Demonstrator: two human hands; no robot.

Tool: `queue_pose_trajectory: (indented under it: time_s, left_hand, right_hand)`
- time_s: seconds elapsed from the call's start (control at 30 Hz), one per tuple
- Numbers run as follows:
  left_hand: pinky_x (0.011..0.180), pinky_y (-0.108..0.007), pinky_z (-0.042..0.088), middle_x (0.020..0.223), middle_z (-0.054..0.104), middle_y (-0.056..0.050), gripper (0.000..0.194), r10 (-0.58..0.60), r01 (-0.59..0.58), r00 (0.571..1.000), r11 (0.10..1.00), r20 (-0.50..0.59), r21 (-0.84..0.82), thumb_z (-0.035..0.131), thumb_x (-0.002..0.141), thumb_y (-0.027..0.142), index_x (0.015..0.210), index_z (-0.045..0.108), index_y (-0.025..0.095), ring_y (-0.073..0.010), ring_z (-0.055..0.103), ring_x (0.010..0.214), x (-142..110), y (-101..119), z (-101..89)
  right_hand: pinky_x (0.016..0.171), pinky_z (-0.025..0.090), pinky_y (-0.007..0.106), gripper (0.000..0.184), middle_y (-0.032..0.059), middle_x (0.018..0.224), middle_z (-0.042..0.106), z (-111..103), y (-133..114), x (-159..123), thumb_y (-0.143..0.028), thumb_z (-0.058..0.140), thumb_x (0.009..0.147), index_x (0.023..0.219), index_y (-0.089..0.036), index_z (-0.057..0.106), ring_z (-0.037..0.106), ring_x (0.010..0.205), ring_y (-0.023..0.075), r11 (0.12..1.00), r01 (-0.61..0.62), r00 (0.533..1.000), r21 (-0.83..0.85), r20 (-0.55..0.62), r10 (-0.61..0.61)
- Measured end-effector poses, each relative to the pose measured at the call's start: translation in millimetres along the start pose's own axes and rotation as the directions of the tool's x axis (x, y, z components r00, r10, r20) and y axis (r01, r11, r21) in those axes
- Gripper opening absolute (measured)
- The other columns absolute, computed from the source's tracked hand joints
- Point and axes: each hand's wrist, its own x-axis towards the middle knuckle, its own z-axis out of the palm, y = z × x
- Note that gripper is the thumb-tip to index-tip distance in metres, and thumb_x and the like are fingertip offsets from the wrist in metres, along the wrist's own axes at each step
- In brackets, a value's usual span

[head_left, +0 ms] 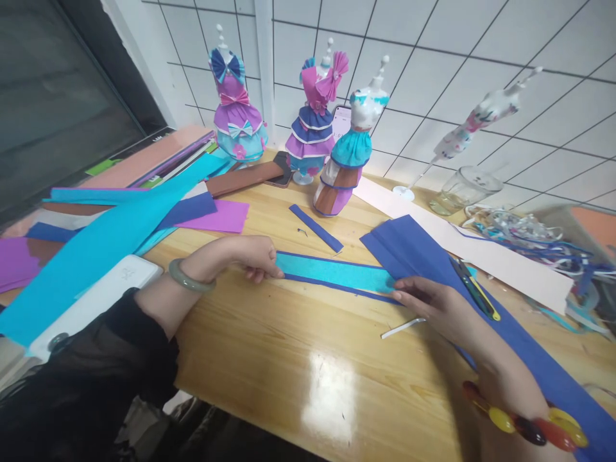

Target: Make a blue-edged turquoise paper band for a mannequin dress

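A turquoise crepe-paper strip [332,269] with dark blue edging along both long sides stretches between my two hands, low over the wooden table. My left hand [260,256] has its fingers closed on the strip's left end. At the right end, my right hand [426,295] pinches the strip between thumb and fingers. A thin white strip [403,327] lies just below my right hand. Beyond the turquoise strip rests a short dark blue strip [316,228]. A long dark blue paper sheet [409,244] runs beside and under my right forearm, with scissors [474,289] on it.
Several small dress forms stand at the back, among them one in a purple dress [233,115] and a bare one [481,122]. A glass cup [462,189] and tangled paper scraps [520,234] are at right. Coloured paper sheets [110,237] and a white device [129,279] fill the left.
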Motion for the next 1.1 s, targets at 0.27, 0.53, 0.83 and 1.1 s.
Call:
queue_pose_trajectory:
  time_s: [0.27, 0.53, 0.83, 1.1]
  left_hand:
    - [0.042, -0.021, 0.034, 0.05, 0.062, -0.002, 0.04, -0.012, 0.012, 1.0, 1.0, -0.003, 0.017, 0.067, 0.066, 0.051, 0.054, 0.051, 0.017, -0.0095, 0.05, 0.042, -1, 2, -0.1]
    - [0.041, -0.02, 0.031, 0.049, 0.06, -0.002, 0.039, -0.023, 0.023, 1.0, 1.0, -0.004, 0.006, 0.068, 0.066, 0.051, 0.054, 0.052, 0.017, -0.0092, 0.05, 0.041, -3, 3, 0.0]
    - [0.042, -0.021, 0.033, 0.048, 0.059, -0.001, 0.035, -0.033, 0.034, 0.999, 0.999, -0.019, 0.017, 0.066, 0.068, 0.047, 0.056, 0.052, 0.017, -0.0093, 0.05, 0.042, -5, 6, 1.1]
    - [0.043, -0.022, 0.034, 0.05, 0.06, -0.002, 0.036, 0.019, -0.016, 0.999, 0.995, -0.03, 0.103, 0.061, 0.07, 0.048, 0.055, 0.053, 0.016, -0.0108, 0.052, 0.044, -4, 3, 2.5]
  right_hand:
    - [0.059, 0.043, 0.026, 0.029, 0.0018, 0.073, 0.067, 1, 1, 0, -0.047, 0.057, 0.077, 0.078, -0.021, 0.068, 0.057, 0.065, 0.0164, 0.989, 0.002, 0.997, -0.15, 0.074, 0.01]
    - [0.055, 0.039, 0.025, 0.031, 0.0004, 0.067, 0.061, -2, -6, -6, -0.049, 0.05, 0.081, 0.076, -0.021, 0.064, 0.051, 0.06, 0.0148, 0.99, -0.018, 0.999, -0.139, 0.037, 0.024]
    - [0.059, 0.043, 0.03, 0.034, 0.0027, 0.076, 0.068, -5, 3, -6, -0.051, 0.052, 0.078, 0.085, -0.021, 0.067, 0.056, 0.065, 0.0192, 0.992, -0.094, 0.995, -0.083, -0.034, 0.092]
    - [0.061, 0.043, 0.03, 0.033, 0.0034, 0.076, 0.069, -10, 1, -4, -0.049, 0.052, 0.077, 0.085, -0.021, 0.067, 0.057, 0.066, 0.0198, 0.987, -0.112, 0.992, -0.113, -0.069, 0.105]
